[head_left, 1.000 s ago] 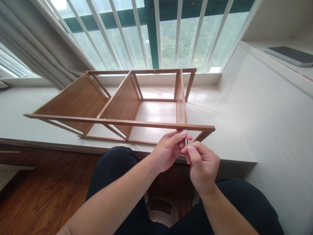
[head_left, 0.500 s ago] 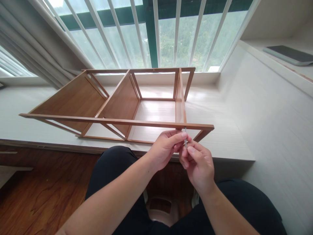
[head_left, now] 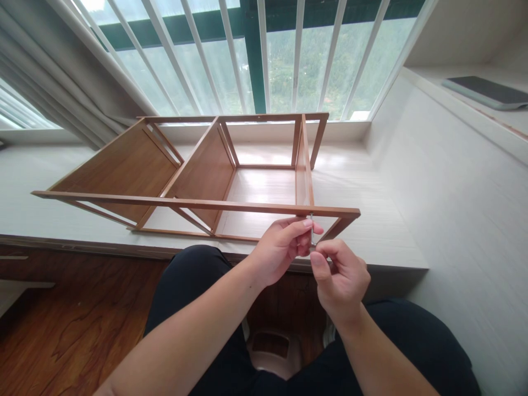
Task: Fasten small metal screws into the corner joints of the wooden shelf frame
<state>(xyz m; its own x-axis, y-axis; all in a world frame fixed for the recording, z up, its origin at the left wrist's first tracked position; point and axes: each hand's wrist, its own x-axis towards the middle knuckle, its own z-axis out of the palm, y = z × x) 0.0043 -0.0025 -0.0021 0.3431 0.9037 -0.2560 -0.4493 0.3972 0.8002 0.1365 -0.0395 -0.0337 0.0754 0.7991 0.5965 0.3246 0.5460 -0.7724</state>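
Note:
A wooden shelf rack [head_left: 206, 205] lies on its side on the pale ledge. Near the right end of its front rail, a thin metal hex key [head_left: 312, 234] meets the underside of the wood, its shaft pointing down toward me. My left hand [head_left: 284, 242] pinches the shaft between thumb and fingers, close below the rail. At the lower end of the key is my right hand [head_left: 340, 278], fingers curled, with thumb and index finger at the bent tip. Any screw head at the rail is too small to make out.
The pale ledge [head_left: 388, 231] runs under a barred window [head_left: 280, 71]. A grey curtain [head_left: 61, 71] hangs at left, and a white side panel [head_left: 462, 192] rises at right. A dark flat device [head_left: 489, 91] lies on the upper right shelf. A small stool [head_left: 274, 366] stands between my legs.
My right hand has shifted slightly right and turned, its fingers now curled at the lower end of the hex key. My left hand and the rack stay nearly in place.

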